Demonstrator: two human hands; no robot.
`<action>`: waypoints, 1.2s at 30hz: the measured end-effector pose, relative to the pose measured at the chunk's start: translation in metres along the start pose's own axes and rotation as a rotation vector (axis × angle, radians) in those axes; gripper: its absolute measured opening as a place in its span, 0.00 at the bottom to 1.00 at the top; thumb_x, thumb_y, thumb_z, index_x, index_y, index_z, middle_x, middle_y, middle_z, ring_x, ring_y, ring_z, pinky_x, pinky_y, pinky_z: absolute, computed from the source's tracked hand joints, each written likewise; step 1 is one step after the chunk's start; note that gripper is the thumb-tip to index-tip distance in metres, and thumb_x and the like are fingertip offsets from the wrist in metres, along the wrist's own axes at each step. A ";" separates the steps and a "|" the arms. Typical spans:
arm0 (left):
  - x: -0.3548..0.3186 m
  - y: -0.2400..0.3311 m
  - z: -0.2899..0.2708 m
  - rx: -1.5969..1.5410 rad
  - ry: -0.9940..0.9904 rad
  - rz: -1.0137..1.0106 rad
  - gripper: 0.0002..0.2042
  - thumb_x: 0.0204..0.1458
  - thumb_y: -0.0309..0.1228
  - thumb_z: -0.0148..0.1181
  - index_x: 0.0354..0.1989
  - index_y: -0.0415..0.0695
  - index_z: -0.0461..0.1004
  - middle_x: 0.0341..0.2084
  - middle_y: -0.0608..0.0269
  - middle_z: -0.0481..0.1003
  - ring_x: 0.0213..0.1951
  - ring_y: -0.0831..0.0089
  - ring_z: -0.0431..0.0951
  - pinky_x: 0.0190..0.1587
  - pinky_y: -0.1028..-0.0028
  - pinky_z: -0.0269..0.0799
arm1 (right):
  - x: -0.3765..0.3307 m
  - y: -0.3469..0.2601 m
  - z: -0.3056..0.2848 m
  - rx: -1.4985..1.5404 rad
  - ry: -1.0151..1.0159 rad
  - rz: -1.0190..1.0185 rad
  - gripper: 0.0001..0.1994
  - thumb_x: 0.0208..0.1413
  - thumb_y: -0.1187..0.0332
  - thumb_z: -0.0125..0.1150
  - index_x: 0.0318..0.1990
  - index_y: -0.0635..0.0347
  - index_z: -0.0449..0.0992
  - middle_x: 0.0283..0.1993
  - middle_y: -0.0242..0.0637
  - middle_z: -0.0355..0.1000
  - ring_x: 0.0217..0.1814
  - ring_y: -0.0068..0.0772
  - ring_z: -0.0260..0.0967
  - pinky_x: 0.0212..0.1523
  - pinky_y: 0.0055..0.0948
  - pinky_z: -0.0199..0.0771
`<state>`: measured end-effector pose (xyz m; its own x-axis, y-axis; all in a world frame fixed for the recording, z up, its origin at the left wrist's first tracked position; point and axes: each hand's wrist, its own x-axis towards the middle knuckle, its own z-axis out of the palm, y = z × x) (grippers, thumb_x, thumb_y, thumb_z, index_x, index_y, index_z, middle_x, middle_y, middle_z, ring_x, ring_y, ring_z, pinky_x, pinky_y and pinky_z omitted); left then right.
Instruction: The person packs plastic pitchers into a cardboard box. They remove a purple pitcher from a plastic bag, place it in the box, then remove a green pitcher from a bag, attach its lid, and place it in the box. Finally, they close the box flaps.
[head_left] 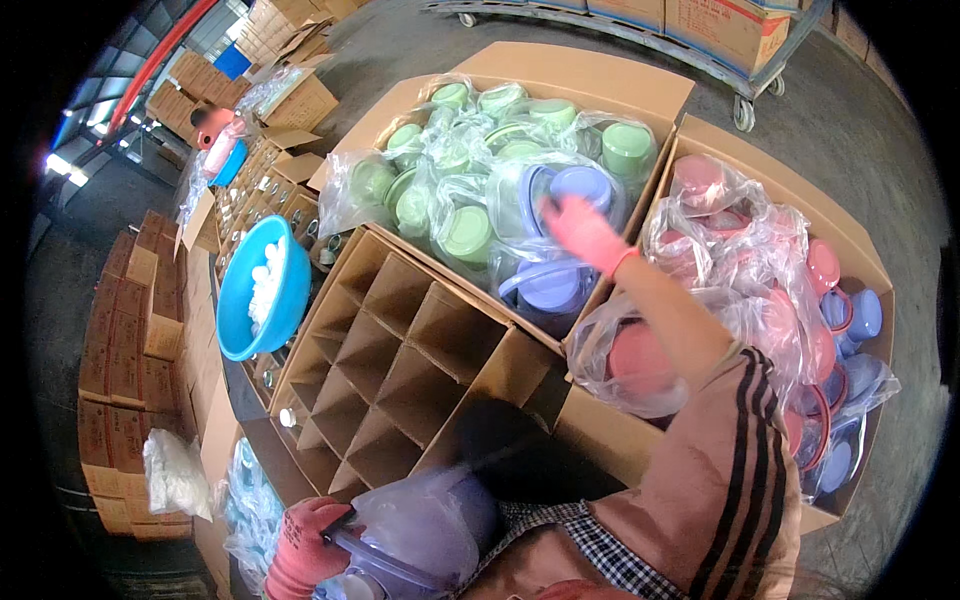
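Note:
My left hand [300,548], in a pink glove, is closed on the dark grip of a curved handle at the lower edge. That handle belongs to a rounded purple plastic vessel [420,530], partly covered by a clear bag, close against my body. My right hand [582,232], also pink-gloved, is over a large carton [590,75], at a purple round-topped plastic piece [580,186] in clear film. Its fingers are blurred, so their grip is unclear. Green round-topped pieces [468,235] in clear bags fill most of that carton.
A divided carton [400,350] with cardboard cells stands before me. Left of it is a blue basin [222,300] of small white pieces. Bagged red pieces [640,355] and purple ones fill the right carton [870,250]. Beyond stand a wheeled trolley [700,80] and another person [215,135].

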<state>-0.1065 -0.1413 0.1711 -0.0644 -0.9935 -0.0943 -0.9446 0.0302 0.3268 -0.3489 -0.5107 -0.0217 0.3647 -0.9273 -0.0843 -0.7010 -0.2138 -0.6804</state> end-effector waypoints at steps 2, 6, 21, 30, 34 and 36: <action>-0.006 -0.013 0.006 0.019 0.014 0.043 0.14 0.28 0.24 0.63 0.27 0.39 0.69 0.23 0.55 0.69 0.27 0.58 0.71 0.29 0.69 0.66 | 0.036 0.041 -0.022 0.073 0.652 0.067 0.17 0.50 0.59 0.47 0.39 0.65 0.66 0.36 0.54 0.69 0.37 0.54 0.68 0.38 0.41 0.67; 0.000 -0.027 0.014 0.083 0.042 0.154 0.22 0.27 0.23 0.67 0.35 0.42 0.66 0.30 0.56 0.69 0.33 0.60 0.70 0.34 0.70 0.66 | 0.110 0.181 -0.043 -1.046 0.104 0.239 0.10 0.43 0.65 0.54 0.33 0.58 0.74 0.33 0.47 0.72 0.38 0.45 0.70 0.33 0.34 0.69; -0.028 -0.034 0.018 0.101 0.124 -0.004 0.15 0.25 0.25 0.63 0.27 0.39 0.70 0.22 0.52 0.71 0.23 0.56 0.71 0.26 0.67 0.67 | 0.104 0.142 -0.018 0.625 0.891 0.540 0.15 0.44 0.62 0.54 0.31 0.70 0.73 0.33 0.53 0.71 0.40 0.45 0.69 0.38 0.32 0.67; -0.035 -0.046 0.018 0.101 0.023 0.006 0.18 0.28 0.24 0.64 0.32 0.40 0.66 0.27 0.52 0.70 0.29 0.57 0.72 0.31 0.67 0.67 | 0.142 0.207 -0.021 0.594 1.004 0.866 0.27 0.41 0.51 0.59 0.38 0.70 0.70 0.41 0.54 0.68 0.46 0.45 0.66 0.44 0.37 0.63; -0.060 -0.047 0.032 0.084 0.294 -0.078 0.18 0.28 0.24 0.64 0.31 0.40 0.66 0.27 0.52 0.70 0.28 0.58 0.72 0.31 0.66 0.67 | 0.133 0.166 -0.001 0.487 0.994 0.662 0.15 0.44 0.61 0.53 0.34 0.64 0.73 0.38 0.50 0.70 0.39 0.41 0.69 0.37 0.36 0.66; -0.061 -0.043 0.033 0.127 0.348 -0.064 0.18 0.28 0.24 0.64 0.32 0.39 0.67 0.27 0.51 0.70 0.28 0.58 0.72 0.30 0.66 0.67 | 0.119 0.146 -0.008 0.438 1.013 0.537 0.10 0.46 0.66 0.50 0.32 0.60 0.75 0.37 0.48 0.71 0.36 0.38 0.71 0.33 0.35 0.67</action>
<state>-0.0729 -0.0789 0.1321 0.0885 -0.9712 0.2214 -0.9770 -0.0413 0.2093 -0.4127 -0.6550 -0.1252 -0.6852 -0.7272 0.0414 -0.2789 0.2094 -0.9372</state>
